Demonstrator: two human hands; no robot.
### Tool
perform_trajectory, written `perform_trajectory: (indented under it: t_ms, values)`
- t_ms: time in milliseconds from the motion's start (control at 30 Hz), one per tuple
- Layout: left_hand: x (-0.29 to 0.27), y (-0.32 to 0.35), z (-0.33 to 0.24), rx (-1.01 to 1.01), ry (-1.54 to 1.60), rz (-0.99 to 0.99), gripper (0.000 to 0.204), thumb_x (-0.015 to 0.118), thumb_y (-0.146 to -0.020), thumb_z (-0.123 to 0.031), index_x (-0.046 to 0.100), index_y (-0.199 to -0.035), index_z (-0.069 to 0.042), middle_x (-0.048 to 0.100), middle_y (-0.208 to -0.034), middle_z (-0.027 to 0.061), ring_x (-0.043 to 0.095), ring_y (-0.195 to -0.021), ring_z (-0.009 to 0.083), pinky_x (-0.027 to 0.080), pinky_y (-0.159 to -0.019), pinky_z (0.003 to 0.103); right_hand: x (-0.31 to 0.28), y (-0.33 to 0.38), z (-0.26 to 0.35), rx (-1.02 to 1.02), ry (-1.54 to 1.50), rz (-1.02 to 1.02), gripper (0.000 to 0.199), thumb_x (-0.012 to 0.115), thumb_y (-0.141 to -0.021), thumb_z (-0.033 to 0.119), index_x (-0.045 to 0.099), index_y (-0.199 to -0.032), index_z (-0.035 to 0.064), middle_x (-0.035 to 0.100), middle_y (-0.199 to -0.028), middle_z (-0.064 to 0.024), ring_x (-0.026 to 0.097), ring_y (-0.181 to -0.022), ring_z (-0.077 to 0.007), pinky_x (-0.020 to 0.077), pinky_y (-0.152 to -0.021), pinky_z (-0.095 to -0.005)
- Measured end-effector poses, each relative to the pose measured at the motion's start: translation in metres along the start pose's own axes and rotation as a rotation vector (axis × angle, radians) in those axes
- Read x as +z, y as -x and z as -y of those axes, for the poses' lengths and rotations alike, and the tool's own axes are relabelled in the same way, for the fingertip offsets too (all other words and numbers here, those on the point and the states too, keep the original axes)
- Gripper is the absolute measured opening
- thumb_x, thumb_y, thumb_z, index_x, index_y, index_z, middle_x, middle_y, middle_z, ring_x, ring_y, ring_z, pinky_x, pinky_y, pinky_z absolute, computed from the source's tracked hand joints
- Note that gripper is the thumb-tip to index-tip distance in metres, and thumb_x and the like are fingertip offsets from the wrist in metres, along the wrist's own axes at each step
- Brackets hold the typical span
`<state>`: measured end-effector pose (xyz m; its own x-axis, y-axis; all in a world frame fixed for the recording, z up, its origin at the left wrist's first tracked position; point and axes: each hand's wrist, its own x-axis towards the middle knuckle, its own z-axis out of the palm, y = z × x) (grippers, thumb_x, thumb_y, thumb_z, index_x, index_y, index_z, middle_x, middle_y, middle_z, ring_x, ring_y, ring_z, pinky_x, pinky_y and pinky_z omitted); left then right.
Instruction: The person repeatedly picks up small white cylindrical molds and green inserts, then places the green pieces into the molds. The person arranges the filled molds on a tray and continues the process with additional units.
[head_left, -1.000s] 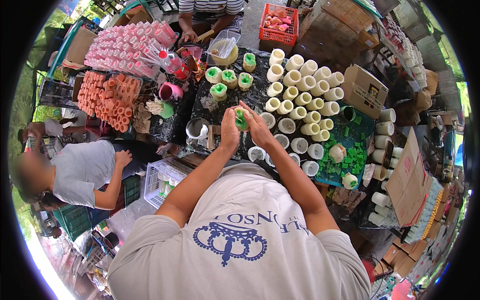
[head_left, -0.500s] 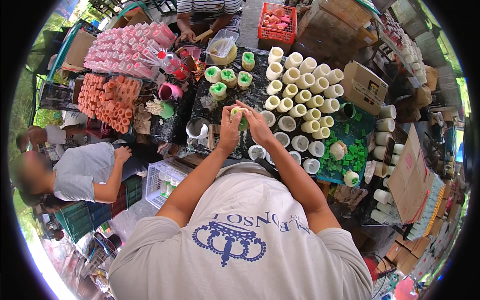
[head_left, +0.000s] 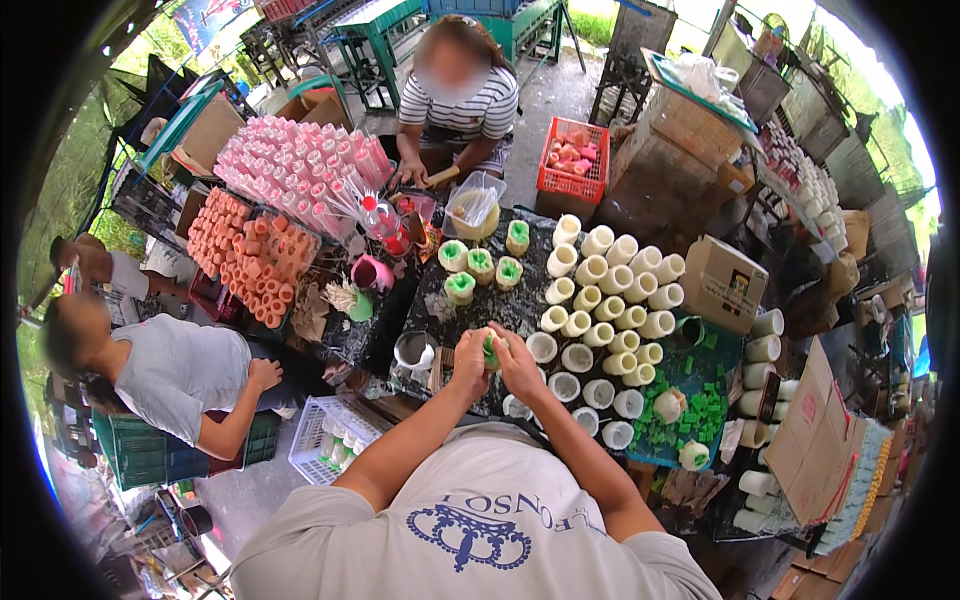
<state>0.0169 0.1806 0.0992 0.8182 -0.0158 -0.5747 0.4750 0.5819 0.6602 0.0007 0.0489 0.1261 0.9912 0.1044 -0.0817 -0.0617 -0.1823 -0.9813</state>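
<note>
Both my hands are wrapped around a small cream-and-green wax candle [head_left: 490, 350] above the near edge of the black table. My left hand [head_left: 468, 364] closes on its left side, and my right hand [head_left: 517, 366] presses from the right, thumbs close together at the top. Fingers cover most of the candle. Beyond them stand several similar cream candles with green tops [head_left: 480, 265]. To the right are rows of hollow cream wax cylinders [head_left: 592, 270], with white-rimmed cups [head_left: 577, 357] nearer my right forearm. A grey metal pot [head_left: 414, 350] sits left of my left hand.
Green wax pieces [head_left: 705, 408] lie on a teal tray at right, beside a cardboard box [head_left: 725, 284]. Pink tubes [head_left: 295, 165] and orange wax pieces [head_left: 250, 260] are at left. One person [head_left: 455, 110] sits across; another [head_left: 190, 370] is at left. A white crate [head_left: 318, 440] stands below.
My view has tilted up, so the scene sits lower and the person across shows more fully. My hands remain around the candle, with the fingers slightly shifted.
</note>
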Motion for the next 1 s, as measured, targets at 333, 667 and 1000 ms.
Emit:
perform_trajectory:
  t_ms: [333, 667, 1000]
  values:
    - [0.026, 0.010, -0.001, 0.077, -0.278, 0.080, 0.037, 0.068, -0.111, -0.040, 0.054, -0.129, -0.011, 0.064, -0.118, 0.0046, 0.067, -0.100, 0.0124, 0.062, -0.079, 0.031, -0.014, -0.010, -0.022, 0.296, -0.380, -0.066, 0.050, 0.041, -0.123, 0.033, 0.065, -0.149, -0.0015, 0.074, -0.132, -0.0117, 0.068, -0.117, -0.0184, 0.0534, -0.106, -0.0332]
    - [0.000, -0.018, -0.006, -0.281, 0.157, -0.065, 0.025, 0.063, -0.104, -0.040, 0.063, -0.119, -0.020, 0.070, -0.104, 0.0013, 0.072, -0.086, 0.0194, 0.063, -0.062, 0.040, -0.003, -0.001, -0.007, 0.067, 0.061, 0.103, 0.074, 0.059, -0.114, 0.044, 0.041, -0.166, -0.0048, 0.051, -0.161, -0.0304, 0.051, -0.149, -0.0432, 0.0378, -0.126, -0.0461]
    - [-0.013, -0.036, -0.011, -0.422, 0.240, -0.064, 0.020, 0.062, -0.100, -0.038, 0.068, -0.104, -0.020, 0.074, -0.099, 0.0036, 0.074, -0.092, 0.0286, 0.062, -0.081, 0.056, -0.007, -0.004, -0.007, -0.025, 0.020, 0.149, 0.053, 0.045, -0.121, 0.030, 0.049, -0.166, 0.0038, 0.053, -0.162, -0.0205, 0.048, -0.152, -0.0318, 0.0329, -0.128, -0.0394]
